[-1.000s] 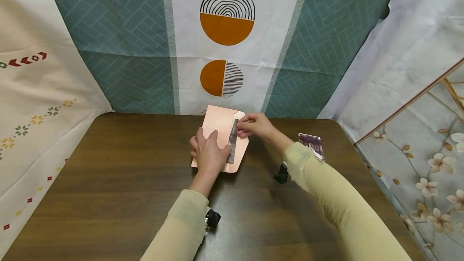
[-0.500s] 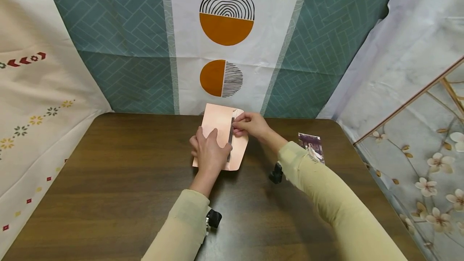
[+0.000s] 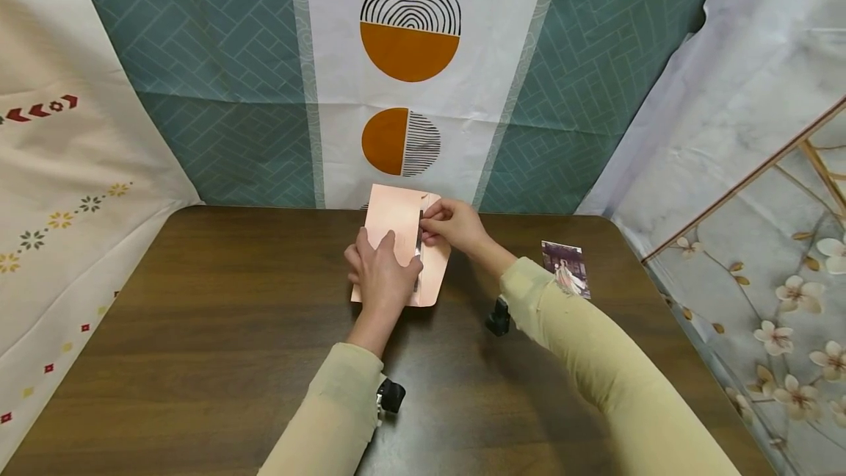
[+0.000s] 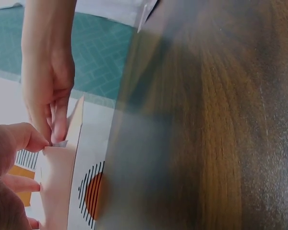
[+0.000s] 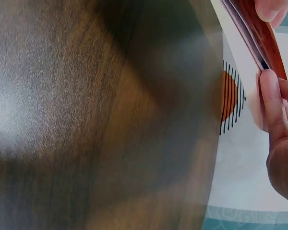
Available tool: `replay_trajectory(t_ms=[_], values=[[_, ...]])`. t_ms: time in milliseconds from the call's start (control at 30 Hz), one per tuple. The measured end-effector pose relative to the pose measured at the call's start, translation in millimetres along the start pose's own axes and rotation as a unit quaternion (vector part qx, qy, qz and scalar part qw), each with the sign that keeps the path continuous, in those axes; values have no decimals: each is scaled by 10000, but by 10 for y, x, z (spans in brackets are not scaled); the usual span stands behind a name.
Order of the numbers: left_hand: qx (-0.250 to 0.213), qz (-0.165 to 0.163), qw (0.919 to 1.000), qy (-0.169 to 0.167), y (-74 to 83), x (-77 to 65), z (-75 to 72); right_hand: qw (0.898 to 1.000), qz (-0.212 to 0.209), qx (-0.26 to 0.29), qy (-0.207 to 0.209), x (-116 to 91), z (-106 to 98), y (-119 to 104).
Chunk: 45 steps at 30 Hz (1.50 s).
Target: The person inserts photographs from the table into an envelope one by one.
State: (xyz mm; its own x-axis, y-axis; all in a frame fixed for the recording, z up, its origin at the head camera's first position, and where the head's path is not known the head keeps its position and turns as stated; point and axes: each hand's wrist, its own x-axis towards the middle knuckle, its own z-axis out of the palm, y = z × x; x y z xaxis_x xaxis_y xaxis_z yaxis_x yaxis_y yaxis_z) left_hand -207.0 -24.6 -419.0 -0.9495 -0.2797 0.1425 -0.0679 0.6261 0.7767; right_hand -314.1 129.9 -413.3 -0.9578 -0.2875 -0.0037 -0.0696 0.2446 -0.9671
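A pale peach envelope [image 3: 391, 206] is held tilted near the table's far edge, its flap open to the right. My left hand [image 3: 383, 274] grips it from the front, fingers spread on its face and thumb at the mouth. My right hand [image 3: 457, 226] pinches the edge of a dark photo [image 3: 419, 242] at the mouth; only a narrow strip shows, the rest lying inside the envelope. In the left wrist view, the right fingertips [image 4: 60, 129] reach down to the envelope's mouth. The right wrist view shows the photo's thin edge [image 5: 244, 28] between the envelope's sides.
A second photo [image 3: 566, 268], with light figures on a dark purple ground, lies on the brown wooden table [image 3: 231, 358] to the right, beside the right sleeve. A patterned cloth [image 3: 231, 131] hangs just behind the table's far edge.
The photo has slid left into the envelope, its visible part shrinking from a wide band to a narrow strip. My right hand has moved left with it; the envelope has risen slightly.
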Motion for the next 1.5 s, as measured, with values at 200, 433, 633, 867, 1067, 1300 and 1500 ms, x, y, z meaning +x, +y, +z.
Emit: replay_trajectory(t_ms=[200, 433, 633, 867, 1067, 1300, 1500], values=[[-1, -16, 10000, 21, -12, -9, -3, 9974, -233, -681, 13, 19, 25, -1], [30, -19, 10000, 3, -60, -13, -9, 9997, 43, -181, -156, -27, -86, -26], [184, 3, 9998, -27, -103, 8, -31, 9992, 113, -321, -197, -124, -487, 7], [170, 21, 9998, -68, -133, 7, -40, 9958, 177, -806, -398, -300, -996, -7], [202, 4, 9998, -94, -132, -1, -45, 9926, 334, -1133, -293, -448, -1378, -45], [285, -43, 9995, -131, -131, -13, -52, 9920, 550, -1120, -165, -606, -1769, 22], [390, -48, 9991, -184, -129, -23, -48, 9892, 716, -1280, -11, -690, -2029, 149]])
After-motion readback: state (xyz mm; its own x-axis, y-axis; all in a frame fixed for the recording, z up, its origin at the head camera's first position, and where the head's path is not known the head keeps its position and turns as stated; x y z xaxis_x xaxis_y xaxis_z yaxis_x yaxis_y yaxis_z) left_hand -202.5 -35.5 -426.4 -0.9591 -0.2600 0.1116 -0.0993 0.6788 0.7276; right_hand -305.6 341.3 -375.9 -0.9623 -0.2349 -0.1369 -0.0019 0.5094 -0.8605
